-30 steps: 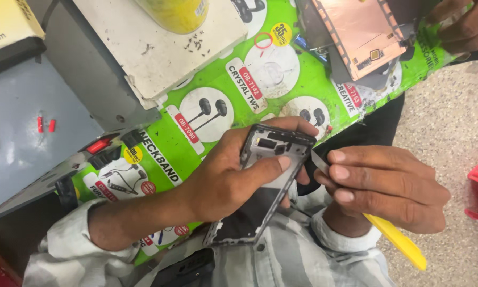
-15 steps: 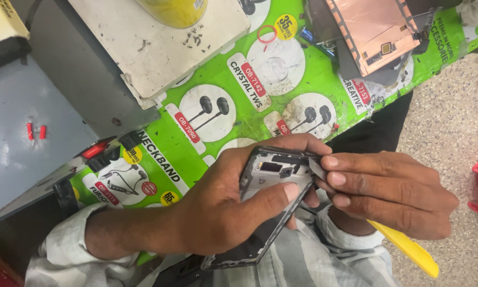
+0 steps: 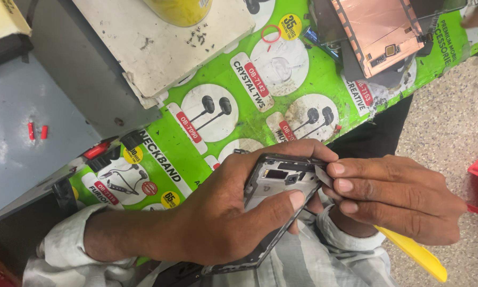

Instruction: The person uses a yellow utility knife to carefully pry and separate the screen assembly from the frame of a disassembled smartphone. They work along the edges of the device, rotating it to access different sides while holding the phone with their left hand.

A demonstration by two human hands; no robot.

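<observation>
Resting low over the lap: one opened dark-framed phone body with bare grey inner plate (image 3: 275,194), clasped by the left hand (image 3: 217,218), thumb curled across it. Right hand (image 3: 396,196), fingertips pinched at its top corner, grips a yellow plastic tool (image 3: 414,254). Behind: green printed mat (image 3: 249,114), copper-coloured panel (image 3: 380,29).

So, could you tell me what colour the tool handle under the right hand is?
Yellow handle, head view.

A green printed mat (image 3: 260,114) covers the workbench; on it lie a scuffed white slab (image 3: 159,48), a copper-backed phone screen (image 3: 380,32) and a red ring (image 3: 271,33).
</observation>
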